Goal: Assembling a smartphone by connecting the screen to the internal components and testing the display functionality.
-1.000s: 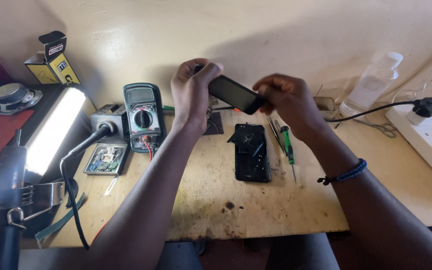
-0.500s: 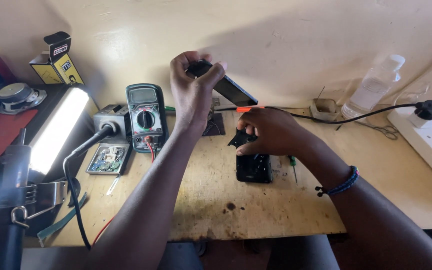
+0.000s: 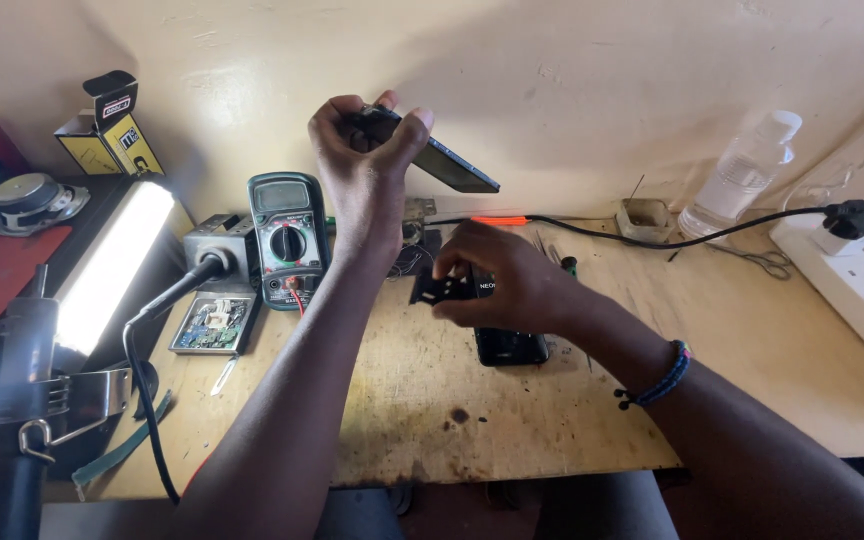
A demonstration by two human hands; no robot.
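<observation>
1. I have the left hand [image 3: 362,165] raised above the surface [image 3: 752,340], near the wall; its fingers [image 3: 407,130] are curled and pressed around one end of a dark phone [image 3: 452,165], which slopes down to the right with its far end free in the air.
2. I have the right hand [image 3: 512,285] low over the surface; its fingers pinch a small black part [image 3: 439,290] at the edge, just above a second black phone [image 3: 512,345] that lies flat beneath the palm.
3. I judge the step in hand to be handling the small part while the raised phone is kept clear; I would keep the left grip firm on the end and avoid squeezing across the face, since a thin body bends readily.
4. I would lift the part straight and level; a light pinch on the edges is enough, and a twist could strain it.
5. I note a black cable [image 3: 652,240] running from the plug [image 3: 847,218] across the back of the surface, near the right wrist; I would keep the forearm low and short of it.
6. I note the multimeter [image 3: 287,240] and an open circuit board tray [image 3: 212,322] just left of the left forearm; I would hold that elbow steady so neither is knocked.
7. I cannot tell whether the part is attached to the flat phone.
</observation>
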